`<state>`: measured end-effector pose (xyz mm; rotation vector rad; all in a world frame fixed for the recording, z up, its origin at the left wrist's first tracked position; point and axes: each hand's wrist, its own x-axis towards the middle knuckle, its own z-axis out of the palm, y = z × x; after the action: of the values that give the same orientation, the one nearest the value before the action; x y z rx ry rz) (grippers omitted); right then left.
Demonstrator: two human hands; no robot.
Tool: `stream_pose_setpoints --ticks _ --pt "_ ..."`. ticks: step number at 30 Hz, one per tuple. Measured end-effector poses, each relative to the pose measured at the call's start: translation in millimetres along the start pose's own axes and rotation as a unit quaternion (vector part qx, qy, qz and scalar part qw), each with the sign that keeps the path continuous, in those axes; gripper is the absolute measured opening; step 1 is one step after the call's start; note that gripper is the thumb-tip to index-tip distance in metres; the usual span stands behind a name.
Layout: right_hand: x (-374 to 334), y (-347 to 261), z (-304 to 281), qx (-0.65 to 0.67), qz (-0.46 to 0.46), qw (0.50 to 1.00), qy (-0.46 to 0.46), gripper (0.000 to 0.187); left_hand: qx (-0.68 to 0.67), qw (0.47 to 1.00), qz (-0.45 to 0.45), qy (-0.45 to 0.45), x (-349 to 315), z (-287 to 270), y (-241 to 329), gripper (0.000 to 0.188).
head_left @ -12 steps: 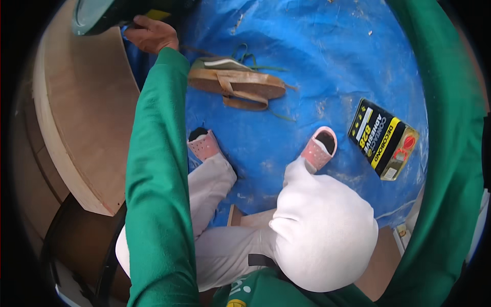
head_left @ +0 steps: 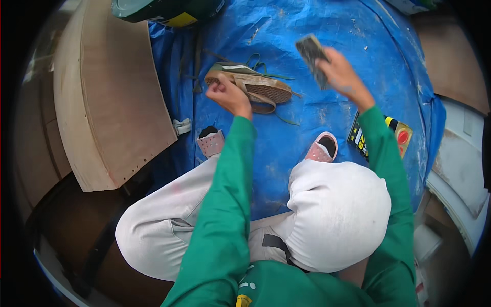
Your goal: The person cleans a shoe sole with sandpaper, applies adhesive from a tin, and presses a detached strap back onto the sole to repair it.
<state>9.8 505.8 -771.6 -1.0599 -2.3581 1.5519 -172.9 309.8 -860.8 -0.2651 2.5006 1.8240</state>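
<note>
A shoe lies on its side on the blue tarp, its brown patterned sole toward me and its green laces trailing behind. A tan strip hangs in a loop off the sole. My left hand is over the heel end of the shoe, fingers curled closed; whatever they pinch, if anything, is hidden. Farther right, my right hand grips a flat, dark rectangular block with a pale end. The block is held above the tarp, apart from the shoe, and is slightly blurred.
A curved wooden panel piece stands at the left. Behind it sits a dark green bucket. A black and yellow adhesive tin is partly behind my right forearm. My feet in pink clogs rest on the blue tarp. Boards line the right side.
My left hand has come away from the green bucket and down to the shoe. My right hand has entered view with the dark block. The view has shifted a little.
</note>
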Motion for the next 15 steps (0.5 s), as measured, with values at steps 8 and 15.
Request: stream_pose_setpoints --ticks 8,15 --pt "-170.2 20.8 47.3 0.009 0.101 0.990 0.095 0.047 -0.045 0.964 -0.088 -0.249 -53.8 -26.7 -58.9 0.034" --pt "-150.0 -40.8 52.3 0.037 0.006 0.999 0.016 0.052 -0.240 0.894 -0.234 -0.298 -35.7 -66.2 -28.7 0.041"
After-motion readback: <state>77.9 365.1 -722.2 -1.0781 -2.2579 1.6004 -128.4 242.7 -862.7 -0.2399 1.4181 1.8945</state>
